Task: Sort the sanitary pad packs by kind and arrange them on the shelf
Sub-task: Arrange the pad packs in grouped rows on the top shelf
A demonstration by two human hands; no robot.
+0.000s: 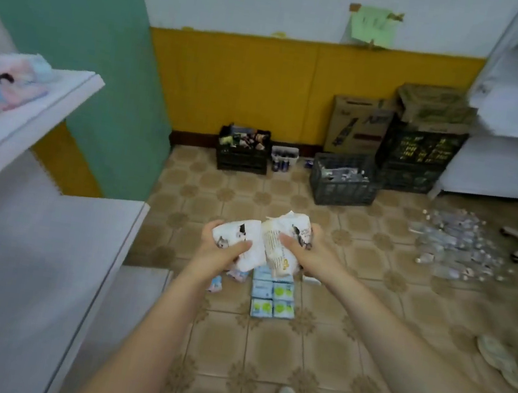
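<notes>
My left hand (221, 251) gripped one white pad pack (246, 244) and my right hand (306, 253) gripped a second white pack (280, 246), the two touching above the floor (263, 347), where six blue-and-green packs (273, 295) lay in a block beneath them. Against the wall stood a black crate (242, 155) of mixed goods, a grey crate (342, 183) holding clear wrapped items, and a small white basket (284, 156) of dark bottles. Pastel packs (4, 84) lay on the upper left shelf (46, 110).

Left hand (221, 251) gripping white pack (245, 239), right hand (306, 253) gripping second pack (281, 242), blue packs (273, 296) on floor (263, 347) below
</notes>
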